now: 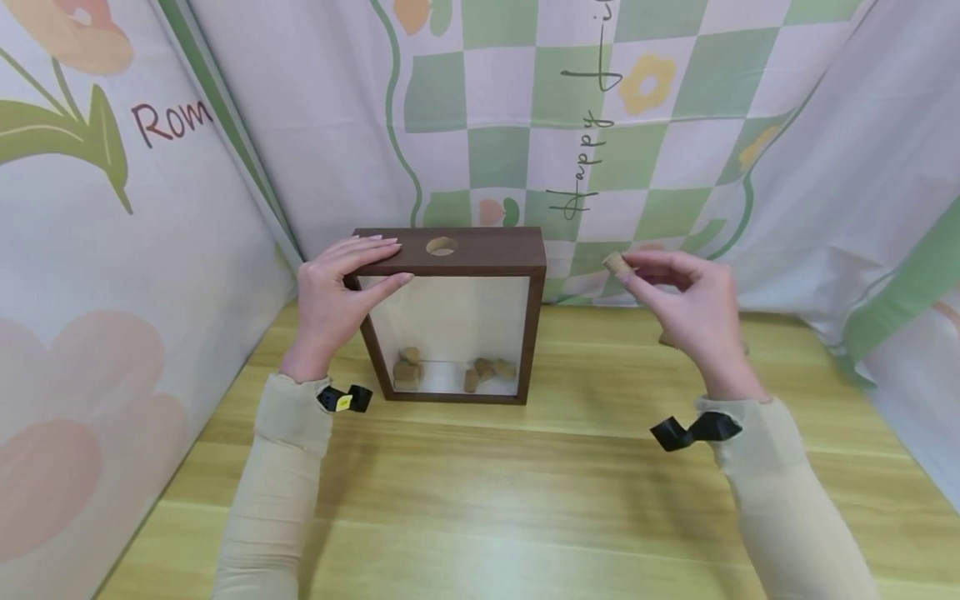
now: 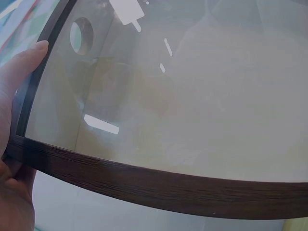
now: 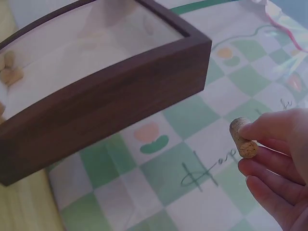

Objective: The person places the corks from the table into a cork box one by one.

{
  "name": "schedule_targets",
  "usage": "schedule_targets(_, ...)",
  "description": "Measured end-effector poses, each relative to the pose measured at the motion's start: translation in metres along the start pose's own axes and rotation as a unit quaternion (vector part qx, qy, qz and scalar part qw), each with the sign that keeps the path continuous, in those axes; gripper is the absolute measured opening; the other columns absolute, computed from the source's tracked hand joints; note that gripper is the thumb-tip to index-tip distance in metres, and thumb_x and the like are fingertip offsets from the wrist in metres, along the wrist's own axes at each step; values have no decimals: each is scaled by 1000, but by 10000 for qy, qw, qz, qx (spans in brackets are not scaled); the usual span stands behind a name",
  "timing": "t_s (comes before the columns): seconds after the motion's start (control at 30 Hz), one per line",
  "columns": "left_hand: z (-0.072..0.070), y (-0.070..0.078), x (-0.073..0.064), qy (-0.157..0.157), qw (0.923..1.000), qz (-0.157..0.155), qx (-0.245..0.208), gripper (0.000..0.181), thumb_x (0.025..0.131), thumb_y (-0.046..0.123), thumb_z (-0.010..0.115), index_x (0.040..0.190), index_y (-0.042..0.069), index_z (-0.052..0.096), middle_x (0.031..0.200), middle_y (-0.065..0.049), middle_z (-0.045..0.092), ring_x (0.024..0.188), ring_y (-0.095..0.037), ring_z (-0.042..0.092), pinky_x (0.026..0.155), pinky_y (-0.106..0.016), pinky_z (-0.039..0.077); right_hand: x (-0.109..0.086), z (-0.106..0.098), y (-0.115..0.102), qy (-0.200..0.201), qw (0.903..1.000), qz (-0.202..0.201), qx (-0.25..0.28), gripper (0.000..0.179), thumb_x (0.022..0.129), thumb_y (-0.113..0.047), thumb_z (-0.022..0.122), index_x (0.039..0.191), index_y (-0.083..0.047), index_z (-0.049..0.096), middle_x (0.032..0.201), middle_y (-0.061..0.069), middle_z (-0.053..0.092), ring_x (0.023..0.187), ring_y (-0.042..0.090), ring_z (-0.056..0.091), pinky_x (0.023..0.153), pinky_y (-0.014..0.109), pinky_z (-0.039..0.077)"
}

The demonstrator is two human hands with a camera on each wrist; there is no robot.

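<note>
The left hand (image 1: 330, 292) grips the far left top corner of the dark wooden box (image 1: 498, 250), fingers across the top and thumb over the front edge. The right hand (image 1: 693, 296) pinches a single cork (image 1: 617, 264) between thumb and fingertips, held in the air right of the box and apart from it. The box stands upright on the table (image 1: 487, 517), with a round hole (image 1: 442, 247) in its top. Behind its clear front, loose corks (image 1: 483, 369) lie on the floor of the box in a left and a right cluster.

The cork's hold looks like the weak point: it is small and pinched near one end, so a loosened thumb could let it drop to the table. If it met the hole at a slant, it might catch on the rim. The box (rather thin from front to back) could tip if the left hand pushed or pulled hard at its top. A brown thing (image 1: 667, 340) lies partly hidden behind the right wrist, where a low sweep might knock it.
</note>
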State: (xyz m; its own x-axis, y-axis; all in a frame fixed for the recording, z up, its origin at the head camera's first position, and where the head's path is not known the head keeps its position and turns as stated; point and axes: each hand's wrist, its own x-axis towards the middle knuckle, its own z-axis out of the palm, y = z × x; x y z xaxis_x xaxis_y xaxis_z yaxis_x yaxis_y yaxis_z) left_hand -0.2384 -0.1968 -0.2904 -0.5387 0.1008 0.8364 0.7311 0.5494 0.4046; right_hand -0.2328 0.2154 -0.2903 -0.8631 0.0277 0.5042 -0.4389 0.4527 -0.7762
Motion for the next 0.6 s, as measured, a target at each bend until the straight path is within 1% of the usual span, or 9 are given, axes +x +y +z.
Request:
schedule_targets(0.17, 0, -1, 0, 0, 10000, 14, -31, 37, 76, 14, 93, 111, 11, 81, 112, -1, 75, 113, -22, 67, 112, -34, 40, 10, 5, -20, 125, 9986, -345, 392, 27, 89, -17, 82, 113, -6, 79, 103, 1, 76, 88, 14, 71, 79, 17, 56)
schedule_targets(0.37, 0, -1, -1, 20, 10000, 31, -31, 37, 76, 14, 93, 111, 10, 81, 112, -1, 75, 112, -22, 67, 112, -34, 41, 18, 11, -42, 199, 9971, -494, 543, 26, 88, -17, 84, 112, -8, 80, 103, 0, 77, 88, 13, 71, 80, 18, 56)
schedule_targets(0.5, 0, -1, 0, 23, 10000, 27, 1, 37, 76, 14, 93, 111, 11, 81, 112, -1, 75, 112, -22, 67, 111, -34, 41, 20, 16, -55, 22, 9966, -447, 686, 28, 87, -20, 85, 113, -10, 80, 103, 0, 77, 88, 14, 72, 77, 20, 55)
schedule_targets(0.6, 1, -1, 0, 20, 10000, 12, 2, 37, 76, 14, 93, 110, 11, 81, 111, -1, 75, 112, -22, 67, 111, -34, 41, 22, 21, -65, -173, 9947, -522, 864, 28, 87, -20, 85, 113, -10, 80, 104, 1, 77, 89, 16, 72, 75, 21, 55)
